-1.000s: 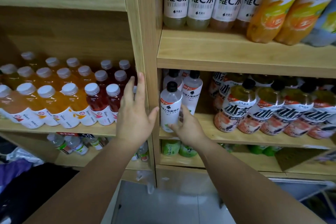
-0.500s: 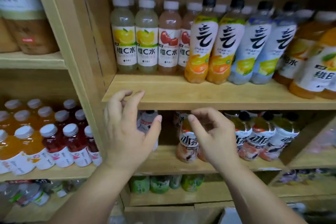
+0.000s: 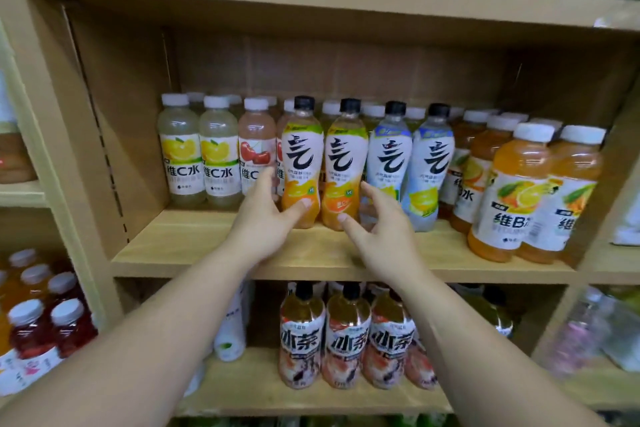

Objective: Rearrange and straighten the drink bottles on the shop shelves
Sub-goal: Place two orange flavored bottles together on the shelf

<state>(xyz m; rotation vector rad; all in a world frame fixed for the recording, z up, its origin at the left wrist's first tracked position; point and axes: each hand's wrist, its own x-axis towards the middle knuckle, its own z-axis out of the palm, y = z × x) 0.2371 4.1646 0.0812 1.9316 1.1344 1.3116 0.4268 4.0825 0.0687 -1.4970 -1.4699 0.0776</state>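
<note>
On the middle of the shelf [image 3: 207, 246], the left hand [image 3: 266, 222] grips the left orange bottle [image 3: 301, 163] low. The right hand [image 3: 384, 232], spread loose, nears the right orange bottle [image 3: 346, 166]. Probably full, heavy and slick, so the narrow waist is the best hold.

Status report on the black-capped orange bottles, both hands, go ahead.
Left hand grips left orange bottle, thumb on front. Right hand cupped round right orange bottle, grip unclear. Cherry bottle and blue bottle crowd either side.
</note>
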